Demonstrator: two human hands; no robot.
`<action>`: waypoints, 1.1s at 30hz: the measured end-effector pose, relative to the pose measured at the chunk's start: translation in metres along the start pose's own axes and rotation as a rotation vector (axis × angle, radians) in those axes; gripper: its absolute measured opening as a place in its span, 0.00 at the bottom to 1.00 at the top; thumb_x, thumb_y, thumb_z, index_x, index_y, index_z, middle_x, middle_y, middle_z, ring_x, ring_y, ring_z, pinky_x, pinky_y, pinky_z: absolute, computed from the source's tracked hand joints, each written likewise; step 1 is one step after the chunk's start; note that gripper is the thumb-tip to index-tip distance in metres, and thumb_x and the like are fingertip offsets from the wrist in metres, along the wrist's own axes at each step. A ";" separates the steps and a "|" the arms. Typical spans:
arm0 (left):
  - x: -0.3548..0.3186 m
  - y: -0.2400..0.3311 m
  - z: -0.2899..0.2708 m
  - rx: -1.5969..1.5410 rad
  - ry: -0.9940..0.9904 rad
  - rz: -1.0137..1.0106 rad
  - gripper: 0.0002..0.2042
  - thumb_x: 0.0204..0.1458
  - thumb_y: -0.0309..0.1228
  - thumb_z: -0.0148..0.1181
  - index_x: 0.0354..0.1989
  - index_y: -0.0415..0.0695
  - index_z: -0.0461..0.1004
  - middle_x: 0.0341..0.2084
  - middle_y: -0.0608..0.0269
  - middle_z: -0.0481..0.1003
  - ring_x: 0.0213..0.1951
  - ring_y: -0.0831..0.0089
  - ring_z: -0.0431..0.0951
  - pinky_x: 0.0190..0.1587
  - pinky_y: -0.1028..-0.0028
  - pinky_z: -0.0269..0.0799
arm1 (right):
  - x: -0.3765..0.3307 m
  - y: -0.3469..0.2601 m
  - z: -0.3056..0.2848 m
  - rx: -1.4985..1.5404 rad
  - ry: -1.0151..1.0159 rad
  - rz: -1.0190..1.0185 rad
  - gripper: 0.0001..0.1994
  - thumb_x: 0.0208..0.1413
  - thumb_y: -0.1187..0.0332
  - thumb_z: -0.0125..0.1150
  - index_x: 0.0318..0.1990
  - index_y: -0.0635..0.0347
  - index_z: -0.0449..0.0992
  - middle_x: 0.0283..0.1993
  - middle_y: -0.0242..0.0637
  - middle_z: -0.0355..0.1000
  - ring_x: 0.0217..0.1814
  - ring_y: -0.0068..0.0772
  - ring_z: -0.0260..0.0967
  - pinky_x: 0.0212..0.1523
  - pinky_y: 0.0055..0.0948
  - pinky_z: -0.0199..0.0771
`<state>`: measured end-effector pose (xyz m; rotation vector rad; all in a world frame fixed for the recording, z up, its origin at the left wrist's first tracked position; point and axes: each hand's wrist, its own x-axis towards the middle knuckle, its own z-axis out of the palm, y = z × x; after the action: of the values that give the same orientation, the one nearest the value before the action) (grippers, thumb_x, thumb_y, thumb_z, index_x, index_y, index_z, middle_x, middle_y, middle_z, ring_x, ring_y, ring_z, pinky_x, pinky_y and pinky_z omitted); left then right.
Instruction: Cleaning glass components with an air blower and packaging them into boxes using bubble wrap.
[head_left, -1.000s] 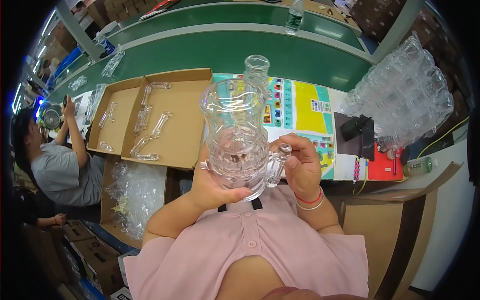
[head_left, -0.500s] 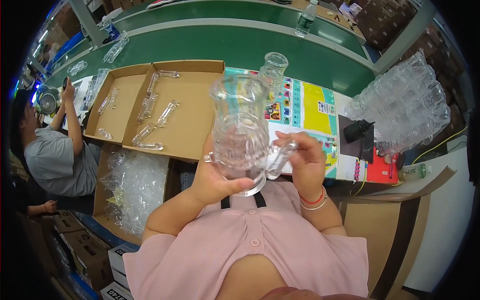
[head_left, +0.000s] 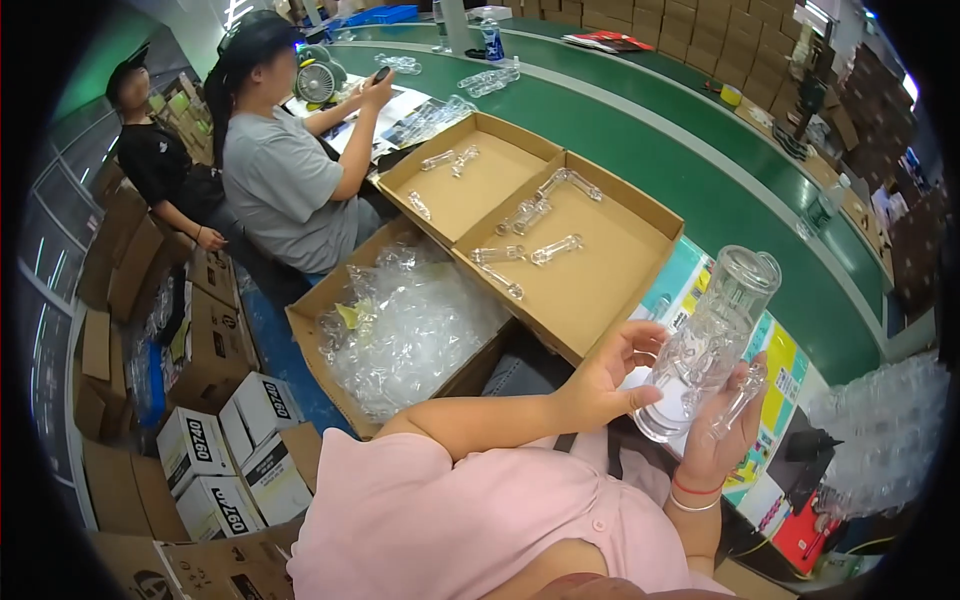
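Observation:
A clear, ribbed glass vessel (head_left: 690,350) is held tilted in front of me, its round base toward my body. My right hand (head_left: 722,435) supports it from the right, palm up. A small clear glass tube piece (head_left: 742,400) lies along that hand's fingers; whether it is joined to the vessel I cannot tell. My left hand (head_left: 615,375) is open at the vessel's left side, fingers apart and thumb near its base. Another glass rim (head_left: 770,272) shows partly behind the vessel's far end.
Two joined cardboard trays (head_left: 625,270) hold several small glass tube pieces. Below, a carton (head_left: 330,370) contains crumpled clear plastic wrap. Plastic-wrapped vessels (head_left: 885,430) stand at right, near a black bottle (head_left: 808,446). A seated person (head_left: 285,170) holds a phone at left; another person stands behind.
My view has swung left. My left hand has loosened from around the vessel, and my right hand has moved from the small side piece to support it. The vessel now leans away.

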<state>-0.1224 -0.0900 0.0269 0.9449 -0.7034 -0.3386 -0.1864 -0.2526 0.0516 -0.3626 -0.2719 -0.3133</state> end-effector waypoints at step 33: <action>-0.003 0.030 0.004 0.138 -0.032 -0.047 0.43 0.40 0.41 0.68 0.58 0.39 0.45 0.51 0.52 0.60 0.53 0.65 0.63 0.54 0.65 0.61 | -0.006 -0.004 0.013 -1.131 -0.293 -0.338 0.17 0.47 0.76 0.60 0.47 0.66 0.68 0.41 0.41 0.68 0.45 0.33 0.66 0.62 0.48 0.52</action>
<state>-0.1289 -0.0743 0.0518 1.0905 -0.7414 -0.3507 -0.1960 -0.2498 0.0629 -1.4944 -0.4290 -0.7407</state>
